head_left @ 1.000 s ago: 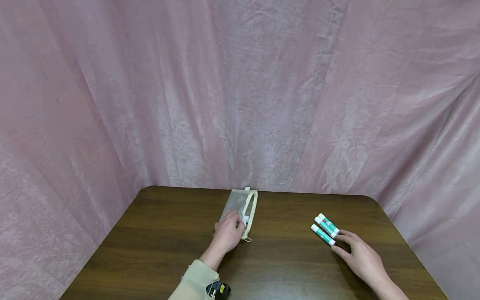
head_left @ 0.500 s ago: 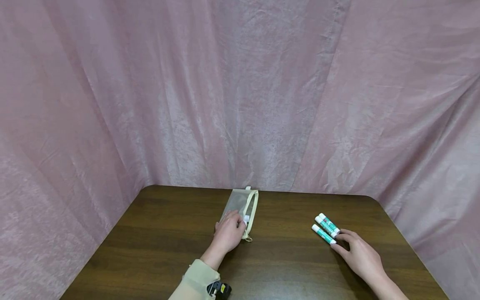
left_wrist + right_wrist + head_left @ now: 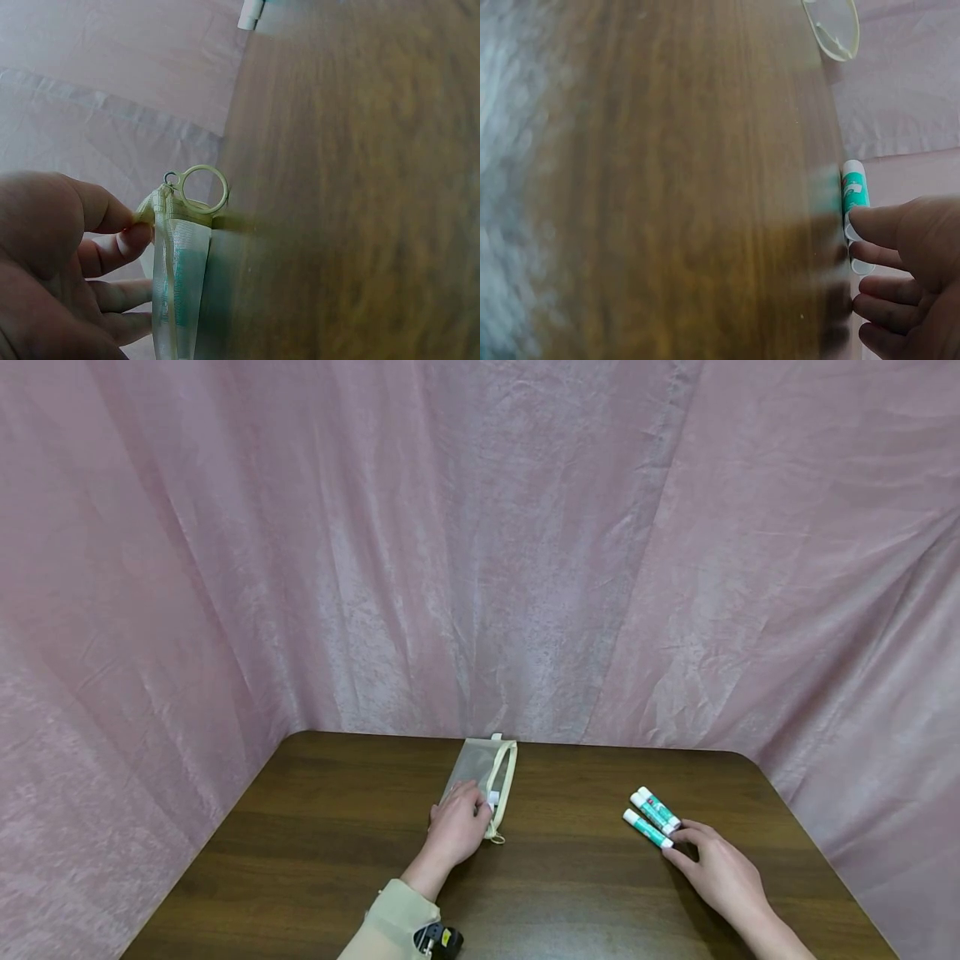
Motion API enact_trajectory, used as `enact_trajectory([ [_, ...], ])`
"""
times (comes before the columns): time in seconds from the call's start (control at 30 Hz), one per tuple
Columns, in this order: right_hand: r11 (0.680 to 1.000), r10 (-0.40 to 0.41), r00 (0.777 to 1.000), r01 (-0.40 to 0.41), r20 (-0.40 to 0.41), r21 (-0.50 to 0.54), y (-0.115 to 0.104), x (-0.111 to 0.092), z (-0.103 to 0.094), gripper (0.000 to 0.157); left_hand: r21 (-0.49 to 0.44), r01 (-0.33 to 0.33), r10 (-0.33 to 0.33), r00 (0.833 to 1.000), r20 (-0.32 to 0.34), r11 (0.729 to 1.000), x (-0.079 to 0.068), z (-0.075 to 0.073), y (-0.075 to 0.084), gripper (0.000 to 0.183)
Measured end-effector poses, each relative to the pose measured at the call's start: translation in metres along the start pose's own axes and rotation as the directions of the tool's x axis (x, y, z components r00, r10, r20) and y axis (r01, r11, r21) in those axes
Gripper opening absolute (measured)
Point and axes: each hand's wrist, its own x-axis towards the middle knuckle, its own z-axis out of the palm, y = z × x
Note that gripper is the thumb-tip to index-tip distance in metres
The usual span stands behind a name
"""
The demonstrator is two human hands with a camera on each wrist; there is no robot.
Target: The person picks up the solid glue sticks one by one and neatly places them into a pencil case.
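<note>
A pale mesh zip pouch (image 3: 468,762) lies at the table's far edge, with its zip side to the right. My left hand (image 3: 456,823) pinches its near corner between thumb and forefinger, beside the zip's ring pull (image 3: 205,189). Something teal (image 3: 174,289) shows through the mesh; its kind is unclear. Three green-and-white glue sticks lie at the right: two side by side (image 3: 656,808), and a nearer glue stick (image 3: 647,828) a little apart. My right hand (image 3: 722,870) holds that nearer stick's end cap between thumb and forefinger, the stick still lying on the table.
The brown wooden table (image 3: 570,877) has rounded far corners. Pink curtains (image 3: 480,552) hang close behind its far edge and around its sides. A small black device (image 3: 438,939) sits on the left wrist, by the pale sleeve (image 3: 397,910).
The nearer glue stick's near end has shifted very slightly toward the other two, with the right hand at it. The left hand and pouch stay practically where they were.
</note>
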Motion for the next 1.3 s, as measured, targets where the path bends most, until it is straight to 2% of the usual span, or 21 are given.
enact_trajectory([
  [0.13, 1.000, -0.004, 1.000, 0.004, -0.006, -0.002, 0.000, -0.001, 0.000, 0.029, -0.019, -0.022, 0.021, 0.999, -0.036, 1.000, 0.003, 0.010, -0.011, 0.022],
  [0.33, 1.000, -0.005, 1.000, 0.005, -0.014, -0.002, 0.001, -0.001, 0.001, 0.026, -0.026, 0.005, -0.006, 0.998, -0.056, 1.000, 0.012, 0.031, -0.033, 0.025],
  [0.43, 1.000, -0.004, 1.000, 0.004, -0.016, -0.002, 0.001, -0.001, 0.001, 0.025, -0.025, 0.004, -0.005, 0.998, -0.060, 1.000, 0.014, 0.036, -0.039, 0.025],
  [0.83, 1.000, -0.012, 0.999, 0.012, -0.048, -0.005, -0.002, -0.005, -0.001, 0.020, -0.032, 0.011, -0.012, 0.999, -0.042, 0.999, 0.014, 0.034, -0.037, 0.024],
  [1.3, 0.999, -0.032, 0.996, 0.032, -0.081, -0.008, -0.007, -0.006, -0.008, 0.021, -0.019, -0.015, 0.013, 0.998, -0.068, 1.000, 0.013, 0.033, -0.036, 0.023],
])
